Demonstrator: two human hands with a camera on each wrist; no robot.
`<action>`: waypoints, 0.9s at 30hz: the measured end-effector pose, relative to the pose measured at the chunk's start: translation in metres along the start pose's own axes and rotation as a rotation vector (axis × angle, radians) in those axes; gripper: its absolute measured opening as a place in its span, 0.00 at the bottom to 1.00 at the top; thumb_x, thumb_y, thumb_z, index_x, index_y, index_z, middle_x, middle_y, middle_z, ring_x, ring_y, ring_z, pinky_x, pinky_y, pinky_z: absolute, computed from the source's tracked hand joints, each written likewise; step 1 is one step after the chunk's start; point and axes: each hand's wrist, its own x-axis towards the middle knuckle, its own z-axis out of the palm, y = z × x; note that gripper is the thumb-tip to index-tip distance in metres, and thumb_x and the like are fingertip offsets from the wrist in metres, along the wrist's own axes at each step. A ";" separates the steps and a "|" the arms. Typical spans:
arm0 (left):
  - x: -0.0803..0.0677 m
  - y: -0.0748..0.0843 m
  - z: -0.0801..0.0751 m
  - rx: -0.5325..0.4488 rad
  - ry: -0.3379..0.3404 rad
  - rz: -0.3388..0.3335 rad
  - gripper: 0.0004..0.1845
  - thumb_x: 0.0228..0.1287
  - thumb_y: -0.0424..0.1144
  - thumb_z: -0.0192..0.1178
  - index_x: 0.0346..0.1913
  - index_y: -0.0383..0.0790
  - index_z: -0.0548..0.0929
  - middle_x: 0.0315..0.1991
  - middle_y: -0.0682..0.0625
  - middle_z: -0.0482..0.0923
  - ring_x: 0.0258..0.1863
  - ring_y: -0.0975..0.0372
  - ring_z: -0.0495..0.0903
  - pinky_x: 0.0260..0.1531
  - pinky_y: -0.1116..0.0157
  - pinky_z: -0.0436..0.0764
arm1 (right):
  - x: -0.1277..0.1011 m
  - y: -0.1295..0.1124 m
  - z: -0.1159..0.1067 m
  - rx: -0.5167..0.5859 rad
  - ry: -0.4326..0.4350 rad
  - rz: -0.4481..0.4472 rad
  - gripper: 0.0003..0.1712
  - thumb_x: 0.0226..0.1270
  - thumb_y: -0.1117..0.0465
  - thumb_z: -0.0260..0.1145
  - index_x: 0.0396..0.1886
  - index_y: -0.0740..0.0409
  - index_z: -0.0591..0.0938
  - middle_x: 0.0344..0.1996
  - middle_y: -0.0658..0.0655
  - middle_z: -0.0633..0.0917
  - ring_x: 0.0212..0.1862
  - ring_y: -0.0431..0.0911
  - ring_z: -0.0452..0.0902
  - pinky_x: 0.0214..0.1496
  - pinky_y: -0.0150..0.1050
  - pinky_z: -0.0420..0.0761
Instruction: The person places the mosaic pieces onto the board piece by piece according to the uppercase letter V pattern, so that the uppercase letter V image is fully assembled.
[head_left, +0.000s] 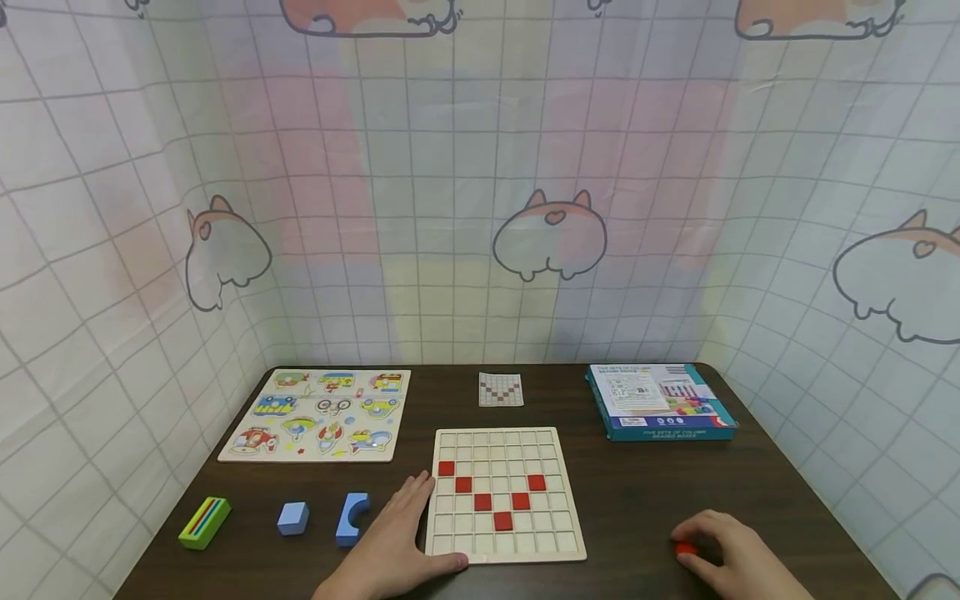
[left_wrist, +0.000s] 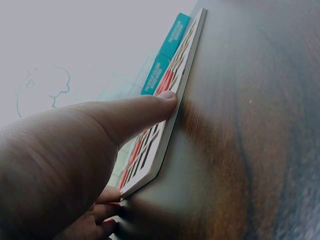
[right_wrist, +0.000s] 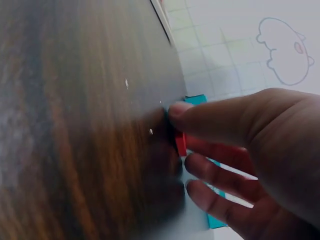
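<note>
My left hand (head_left: 405,537) rests against the near left corner of a wooden grid board (head_left: 525,546), fingers stretched along its left side. In the left wrist view the straight thumb (left_wrist: 145,111) touches the board's near edge. Several red square tiles (head_left: 483,502) sit in the board's cells in a V-like line, the left arm longer than the right. To the right of the board, my right hand (head_left: 723,546) pinches a red tile (right_wrist: 180,143) between thumb and fingers, low at the tabletop. The tile is partly hidden by the fingers.
A small card (head_left: 501,390) with a V pattern lies behind the board. At back left is a vehicle picture puzzle (head_left: 315,417); at back right, a teal-edged box (head_left: 660,402). A striped green block (head_left: 205,523), blue cube (head_left: 293,518) and blue arch block (head_left: 349,521) stand front left.
</note>
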 end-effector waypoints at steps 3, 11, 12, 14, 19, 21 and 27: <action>0.001 0.000 0.000 -0.005 -0.003 -0.017 0.73 0.48 0.80 0.78 0.89 0.42 0.61 0.90 0.41 0.58 0.90 0.39 0.53 0.83 0.29 0.62 | 0.001 -0.006 0.003 0.013 0.052 -0.023 0.10 0.71 0.50 0.81 0.47 0.42 0.90 0.45 0.38 0.89 0.46 0.28 0.82 0.47 0.34 0.88; 0.002 0.000 0.001 -0.010 -0.005 -0.028 0.72 0.48 0.79 0.78 0.89 0.43 0.62 0.90 0.41 0.58 0.90 0.39 0.53 0.82 0.28 0.62 | 0.021 -0.027 0.008 0.045 0.127 0.001 0.11 0.69 0.51 0.83 0.47 0.39 0.91 0.44 0.34 0.90 0.48 0.29 0.84 0.53 0.36 0.89; 0.002 0.000 0.001 -0.010 -0.006 -0.025 0.72 0.48 0.79 0.78 0.89 0.42 0.62 0.90 0.41 0.58 0.90 0.39 0.54 0.82 0.28 0.62 | 0.024 -0.030 0.008 0.041 0.133 0.004 0.11 0.69 0.51 0.83 0.47 0.38 0.91 0.45 0.34 0.90 0.49 0.29 0.84 0.54 0.36 0.89; 0.001 0.000 0.001 -0.012 -0.007 -0.023 0.72 0.49 0.79 0.78 0.89 0.42 0.62 0.90 0.41 0.58 0.90 0.39 0.53 0.82 0.28 0.62 | 0.031 -0.034 0.009 0.037 0.142 0.000 0.11 0.69 0.51 0.83 0.48 0.39 0.91 0.45 0.34 0.90 0.49 0.31 0.84 0.54 0.37 0.90; 0.000 0.000 0.001 -0.011 -0.004 -0.010 0.72 0.49 0.79 0.78 0.89 0.41 0.61 0.90 0.41 0.58 0.90 0.39 0.54 0.82 0.28 0.62 | 0.047 -0.040 0.012 0.066 0.138 -0.001 0.11 0.69 0.52 0.83 0.48 0.41 0.92 0.45 0.37 0.90 0.46 0.31 0.84 0.53 0.36 0.90; 0.000 0.000 0.001 -0.013 -0.002 -0.008 0.72 0.49 0.79 0.78 0.89 0.41 0.61 0.90 0.41 0.58 0.90 0.39 0.54 0.82 0.28 0.62 | 0.053 -0.042 0.013 0.086 0.129 -0.002 0.11 0.69 0.52 0.83 0.48 0.42 0.92 0.45 0.37 0.90 0.45 0.31 0.84 0.53 0.35 0.90; 0.000 0.000 0.000 -0.014 -0.003 -0.020 0.72 0.48 0.79 0.78 0.89 0.42 0.61 0.90 0.42 0.58 0.90 0.39 0.54 0.82 0.28 0.62 | 0.066 -0.046 0.016 0.115 0.126 -0.051 0.12 0.69 0.53 0.83 0.49 0.44 0.92 0.45 0.39 0.91 0.45 0.33 0.84 0.52 0.36 0.90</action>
